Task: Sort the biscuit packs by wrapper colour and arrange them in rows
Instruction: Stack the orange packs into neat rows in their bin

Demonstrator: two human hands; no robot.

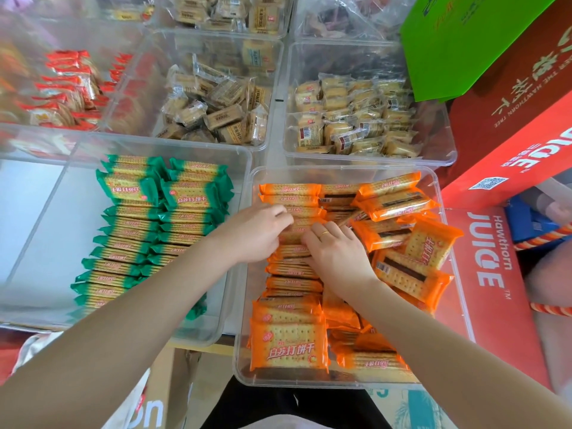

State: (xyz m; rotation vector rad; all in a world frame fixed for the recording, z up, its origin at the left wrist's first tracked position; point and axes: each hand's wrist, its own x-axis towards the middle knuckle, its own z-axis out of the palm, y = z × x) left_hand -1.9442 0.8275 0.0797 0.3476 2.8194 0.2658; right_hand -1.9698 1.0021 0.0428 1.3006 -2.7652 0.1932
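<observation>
Orange bin (445, 193): nearest; the left row of orange packs (291, 270) stands on edge, the right side is a loose heap (411, 252).
Hands: left hand (253, 233) and right hand (337, 255) close together, fingers curled onto mid-row packs.
Green packs (148, 233): two neat rows in the neighbouring bin; seemingly done.
Left: I judge the heap needs rowing.

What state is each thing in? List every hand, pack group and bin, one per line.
Left hand: fingers curled on orange packs.
Right hand: resting on orange packs, ring on a finger.
Orange packs: left row on edge, right side jumbled.
Green packs: in two neat rows.
Orange bin: lidless, nearly full.
Green bin: lidless, left part bare.
</observation>
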